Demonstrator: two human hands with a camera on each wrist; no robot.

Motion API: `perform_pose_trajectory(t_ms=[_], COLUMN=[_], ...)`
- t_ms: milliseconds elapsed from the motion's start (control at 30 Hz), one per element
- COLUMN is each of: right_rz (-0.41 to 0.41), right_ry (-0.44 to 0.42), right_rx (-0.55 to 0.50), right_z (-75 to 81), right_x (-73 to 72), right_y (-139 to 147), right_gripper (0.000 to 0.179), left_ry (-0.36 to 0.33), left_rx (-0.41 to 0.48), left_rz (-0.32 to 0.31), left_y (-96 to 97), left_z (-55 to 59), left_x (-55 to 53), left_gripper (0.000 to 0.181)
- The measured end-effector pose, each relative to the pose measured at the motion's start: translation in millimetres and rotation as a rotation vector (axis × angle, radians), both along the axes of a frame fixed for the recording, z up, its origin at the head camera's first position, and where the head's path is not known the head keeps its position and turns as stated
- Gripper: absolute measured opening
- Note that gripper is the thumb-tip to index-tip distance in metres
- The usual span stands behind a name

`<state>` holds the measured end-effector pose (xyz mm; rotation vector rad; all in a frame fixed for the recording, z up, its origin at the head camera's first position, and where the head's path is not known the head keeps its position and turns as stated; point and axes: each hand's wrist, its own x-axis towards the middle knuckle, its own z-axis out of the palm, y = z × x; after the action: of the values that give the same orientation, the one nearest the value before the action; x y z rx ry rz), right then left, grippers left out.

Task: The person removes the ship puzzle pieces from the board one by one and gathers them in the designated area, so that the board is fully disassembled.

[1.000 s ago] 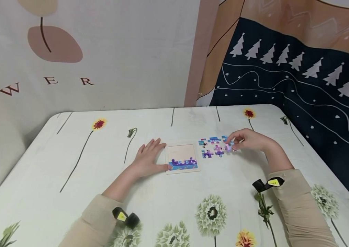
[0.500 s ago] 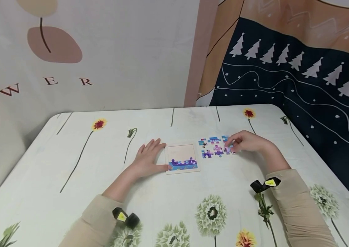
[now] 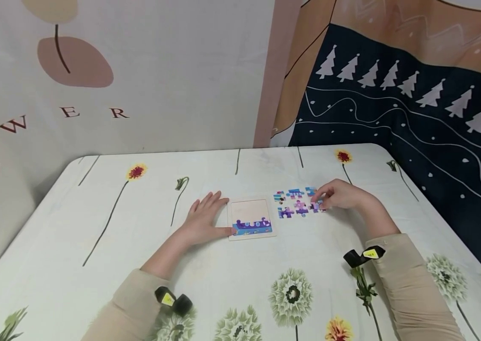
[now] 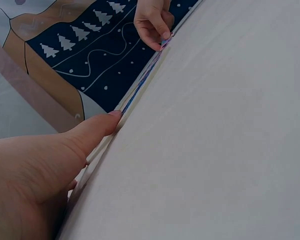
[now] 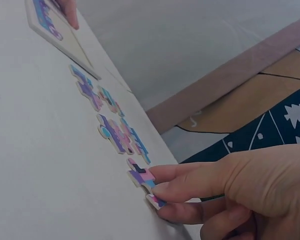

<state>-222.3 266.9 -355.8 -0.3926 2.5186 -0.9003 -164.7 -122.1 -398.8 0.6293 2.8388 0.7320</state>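
A square puzzle tray [image 3: 251, 204] lies mid-table, its lowest row filled with blue and purple pieces [image 3: 252, 227]. My left hand [image 3: 202, 220] lies along the tray's left side with fingers spread and thumb on its lower left corner. To the tray's right sit several loose jigsaw pieces [image 3: 295, 193] in short rows. At their right end my right hand [image 3: 340, 194] pinches a pink, purple and blue jigsaw piece [image 5: 138, 176] between thumb and fingers. That piece is low, at the table surface; the fingertips hide part of it.
A white flowered cloth [image 3: 232, 274] covers the table. Behind it hangs a pale curtain [image 3: 189, 94], and a dark cloth with white trees [image 3: 351, 109] hangs along the right side. The loose pieces lie close together beside the tray.
My right hand has shifted slightly among the loose pieces, and the piece at its fingertips has turned and now looks flatter. The left hand and tray have stayed still.
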Motion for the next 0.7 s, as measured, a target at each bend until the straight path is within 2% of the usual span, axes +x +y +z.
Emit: perform_pose_trajectory(t_ms=[367, 700], right_rz=[-0.011, -0.008], right_ry=[0.064, 0.064], right_rx=[0.151, 0.130], right_z=[4.6, 8.2], right_x=[3.1, 3.8], right_y=[-8.0, -6.6], right_gripper=[0.015, 0.014], left_ry=[-0.004, 0.003], left_rx=[0.003, 0.001], left_rz=[0.000, -0.006], left_y=[-0.2, 0.2], left_z=[2.2, 1.4], left_x=[0.9, -0.2], left_gripper=[0.089, 0.089])
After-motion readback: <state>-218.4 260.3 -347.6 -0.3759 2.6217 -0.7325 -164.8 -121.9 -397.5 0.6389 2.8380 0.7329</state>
